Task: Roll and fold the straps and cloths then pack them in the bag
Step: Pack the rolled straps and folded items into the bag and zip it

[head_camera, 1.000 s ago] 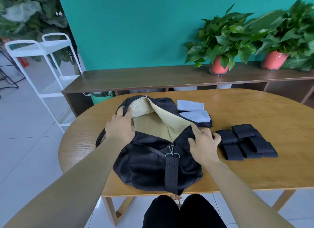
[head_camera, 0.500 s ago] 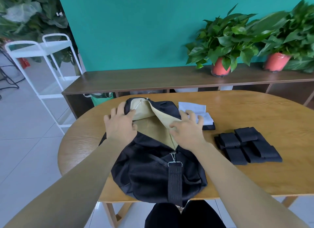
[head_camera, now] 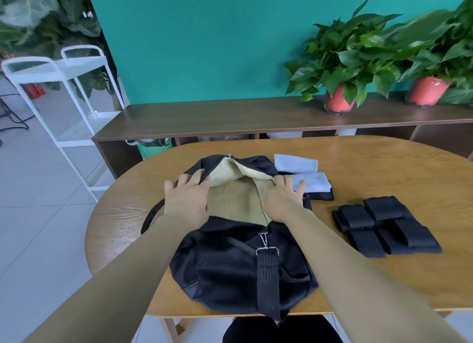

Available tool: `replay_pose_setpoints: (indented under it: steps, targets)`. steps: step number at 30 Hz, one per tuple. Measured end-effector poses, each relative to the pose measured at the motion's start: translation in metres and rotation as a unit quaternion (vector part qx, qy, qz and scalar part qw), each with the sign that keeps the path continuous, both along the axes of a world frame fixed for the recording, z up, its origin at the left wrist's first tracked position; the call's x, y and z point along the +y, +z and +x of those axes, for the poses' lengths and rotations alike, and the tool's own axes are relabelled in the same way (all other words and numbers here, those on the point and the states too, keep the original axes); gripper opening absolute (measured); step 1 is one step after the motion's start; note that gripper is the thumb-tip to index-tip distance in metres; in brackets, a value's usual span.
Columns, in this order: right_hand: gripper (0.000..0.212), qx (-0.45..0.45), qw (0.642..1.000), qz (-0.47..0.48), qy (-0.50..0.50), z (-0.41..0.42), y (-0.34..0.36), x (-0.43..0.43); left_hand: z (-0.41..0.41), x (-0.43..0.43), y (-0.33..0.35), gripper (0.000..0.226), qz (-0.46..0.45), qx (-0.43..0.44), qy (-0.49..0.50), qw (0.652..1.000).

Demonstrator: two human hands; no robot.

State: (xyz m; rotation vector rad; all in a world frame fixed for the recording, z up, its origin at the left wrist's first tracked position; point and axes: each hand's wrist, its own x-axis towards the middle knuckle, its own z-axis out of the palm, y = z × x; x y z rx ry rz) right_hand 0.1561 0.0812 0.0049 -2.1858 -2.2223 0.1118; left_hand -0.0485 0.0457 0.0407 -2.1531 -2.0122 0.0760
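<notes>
A black duffel bag (head_camera: 230, 266) lies unzipped on the wooden table (head_camera: 384, 163), and its beige lining (head_camera: 238, 202) shows. My left hand (head_camera: 186, 199) presses flat on the left edge of the opening, fingers spread. My right hand (head_camera: 284, 199) rests on the right edge with its fingers straight. Two folded white cloths (head_camera: 295, 163) lie just right of the bag, the nearer one on a folded black cloth (head_camera: 320, 196). Several rolled black straps (head_camera: 384, 225) sit together further right.
A dark wooden sideboard (head_camera: 230, 117) stands behind the table with two potted plants (head_camera: 340, 61) on it. A white trolley (head_camera: 64, 86) stands on the tiled floor at the left. My knees are under the table's near edge.
My right hand has moved from the bag's near right side up to the far right edge of the opening. The opening is spread wider. My left hand stayed on the left edge.
</notes>
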Motion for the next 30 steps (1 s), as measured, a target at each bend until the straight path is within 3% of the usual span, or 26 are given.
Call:
replay_pose_setpoints:
  steps: [5,9,12,19,30]
  targets:
    - [0.04,0.033,0.999,0.03,0.024,0.004,0.007,-0.002,0.0,-0.005,0.005,0.082,-0.017,-0.01,-0.017,1.0]
    - [0.039,0.137,0.976,0.158,0.066,0.03,0.018,-0.028,0.004,-0.008,0.013,0.067,0.018,-0.036,-0.038,0.998]
    - [0.043,0.174,0.961,0.215,0.029,0.062,0.017,-0.056,0.011,-0.012,0.015,0.06,0.027,-0.031,-0.046,0.998]
    - [0.048,0.056,0.981,0.167,-0.076,0.144,-0.023,-0.109,0.024,-0.021,0.012,0.066,0.024,-0.015,-0.009,1.0]
    - [0.065,-0.12,0.988,0.092,-0.026,0.158,-0.026,-0.088,0.038,-0.018,0.01,0.07,0.017,-0.011,-0.015,1.0]
